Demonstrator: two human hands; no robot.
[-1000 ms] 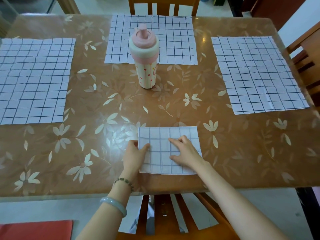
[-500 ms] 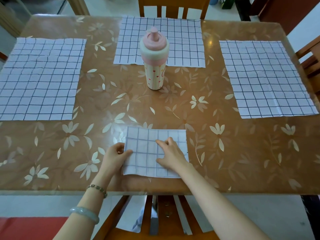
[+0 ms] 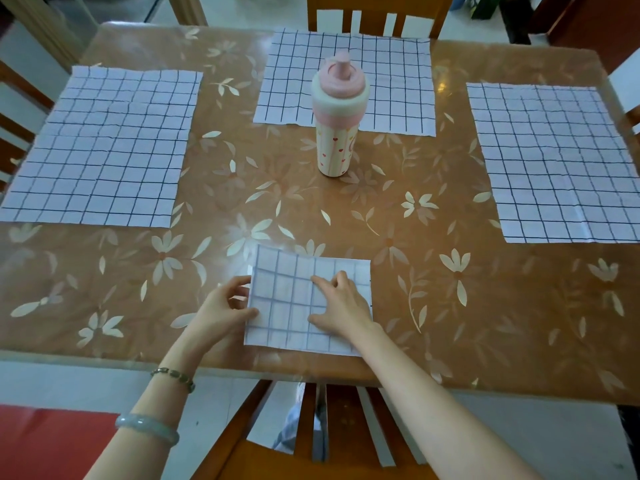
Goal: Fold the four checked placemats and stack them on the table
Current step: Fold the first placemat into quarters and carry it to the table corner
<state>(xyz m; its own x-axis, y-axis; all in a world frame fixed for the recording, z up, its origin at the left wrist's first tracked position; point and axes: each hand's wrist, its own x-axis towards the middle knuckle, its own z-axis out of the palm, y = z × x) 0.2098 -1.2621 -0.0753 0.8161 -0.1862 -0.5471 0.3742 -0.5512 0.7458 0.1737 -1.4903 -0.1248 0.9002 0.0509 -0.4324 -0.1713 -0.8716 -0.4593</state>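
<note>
Pinching the left edge of a folded white cloth placemat with dark checks [image 3: 287,296], the left hand [image 3: 223,306] has its thumb on top and its fingers curled at the border. The right hand [image 3: 341,306] lies just beside it on the same placemat, fingers spread and pressing down. Both are near the front edge of the brown flower-patterned desk [image 3: 450,306]. Beyond the hands stands a pink-capped cream bottle [image 3: 337,133]. An unfolded checked placemat [image 3: 100,147] lies flat well left of the left hand, a second unfolded placemat [image 3: 391,81] beyond the bottle, and a third unfolded placemat [image 3: 554,161] well right of the right hand.
</note>
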